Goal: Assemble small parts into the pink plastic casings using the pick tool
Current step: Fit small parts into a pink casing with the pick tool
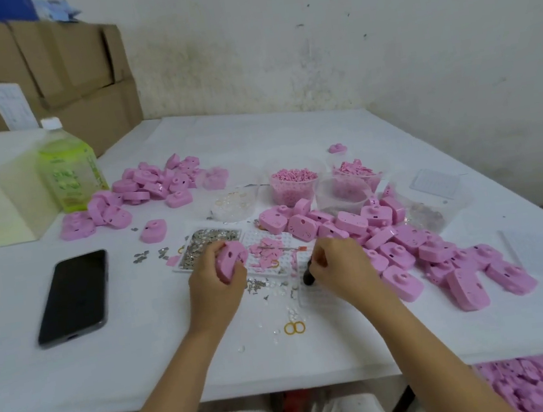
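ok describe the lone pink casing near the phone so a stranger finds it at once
Find the black phone on the left of the white table. Beyond its far right corner, short of the heap beside the green bottle, lies one pink casing. Unlike the heaped casings, it touches no other.

One head-worn wide-angle view, facing forward and down, close over table (166,365), wall (342,23) beyond

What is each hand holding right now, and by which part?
The left hand grips a pink plastic casing by its sides. The right hand grips a black pick tool along its shaft, with only one end showing.
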